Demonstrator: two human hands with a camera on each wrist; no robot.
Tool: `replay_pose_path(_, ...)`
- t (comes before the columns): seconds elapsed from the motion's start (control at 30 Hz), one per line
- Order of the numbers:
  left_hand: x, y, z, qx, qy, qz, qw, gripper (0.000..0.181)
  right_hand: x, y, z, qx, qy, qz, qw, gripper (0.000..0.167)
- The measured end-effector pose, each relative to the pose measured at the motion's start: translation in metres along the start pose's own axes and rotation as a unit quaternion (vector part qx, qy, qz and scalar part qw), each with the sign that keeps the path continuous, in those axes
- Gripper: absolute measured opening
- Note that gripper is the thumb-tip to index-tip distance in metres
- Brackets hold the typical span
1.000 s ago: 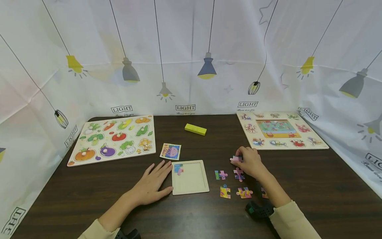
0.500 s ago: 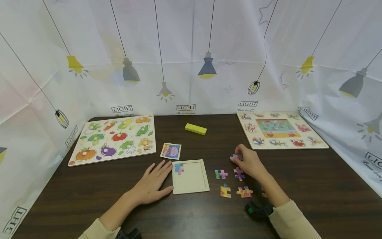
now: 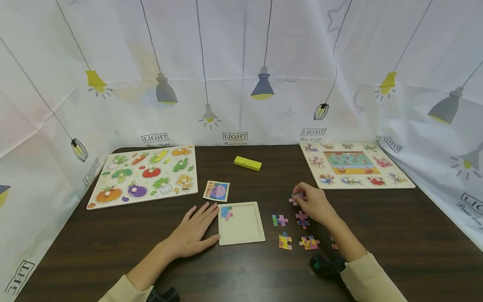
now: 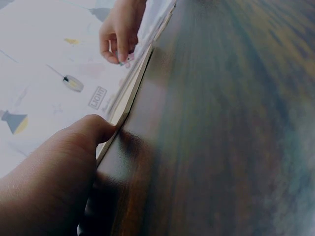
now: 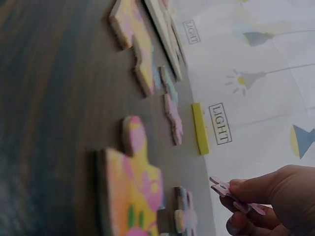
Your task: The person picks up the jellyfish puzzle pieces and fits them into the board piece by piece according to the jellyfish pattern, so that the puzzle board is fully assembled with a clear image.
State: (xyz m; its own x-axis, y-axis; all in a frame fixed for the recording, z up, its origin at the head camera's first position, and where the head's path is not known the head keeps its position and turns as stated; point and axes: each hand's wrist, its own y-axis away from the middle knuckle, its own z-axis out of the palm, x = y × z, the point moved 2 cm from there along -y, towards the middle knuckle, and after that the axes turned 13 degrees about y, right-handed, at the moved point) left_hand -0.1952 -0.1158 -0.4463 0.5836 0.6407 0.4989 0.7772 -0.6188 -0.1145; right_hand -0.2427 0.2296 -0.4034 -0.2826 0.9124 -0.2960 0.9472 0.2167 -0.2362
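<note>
Between thumb and fingers, my right hand [image 3: 316, 205] pinches a pink jigsaw piece [image 5: 224, 189], raised off the tabletop in the right wrist view. My left hand [image 3: 190, 235] lies palm down with straight, spread fingers. Its fingertips and thumb touch the left edge of a square wooden puzzle tray [image 3: 243, 228]. One blue-and-pink piece [image 3: 226, 212] sits in the tray's upper left corner. Right of the tray lie several loose pieces, among them a green-and-pink one [image 3: 280, 220], a purple one [image 3: 302, 219] and a yellow one [image 3: 285, 242]. My right forearm partly covers another piece [image 3: 333, 243].
A small picture card [image 3: 216, 191] lies behind the tray, and a yellow block [image 3: 247, 163] farther back. At the back left is a vegetable puzzle board [image 3: 128, 161]; a sea-animal board [image 3: 362, 181] is at the back right. A printed white curtain [image 3: 226, 50] hangs behind the dark table [image 3: 241, 277].
My right hand has shifted slightly left, and the pinched jigsaw piece has turned in its fingers. The left hand and the tray have stayed in place.
</note>
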Motion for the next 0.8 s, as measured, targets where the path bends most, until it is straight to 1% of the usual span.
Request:
replay_pose_path(0.2,0.001,0.000,-0.002,-0.005,0.003,-0.005,1.0000,0.071,-0.008,-0.001,-0.007,-0.022,-0.015,0.004,0.9996,0.008)
replay_pose_path(0.33,0.001,-0.001,-0.002,-0.007,0.000,-0.008,0.9999,0.072,-0.014,0.000,-0.012,-0.035,-0.022,0.000,0.9991,0.009)
replay_pose_path(0.43,0.000,-0.002,-0.001,-0.008,-0.002,-0.010,0.9999,0.073,-0.020,0.000,-0.014,-0.039,-0.028,-0.009,0.9988,0.009)
replay_pose_path(0.63,-0.001,-0.001,-0.001,-0.005,-0.003,-0.009,0.9999,0.073,-0.034,-0.002,-0.013,-0.050,-0.064,-0.032,0.9962,0.012)
replay_pose_path(0.8,-0.002,-0.001,-0.001,-0.003,-0.004,-0.005,1.0000,0.073,-0.046,-0.006,-0.011,-0.062,-0.087,-0.041,0.9935,0.013)
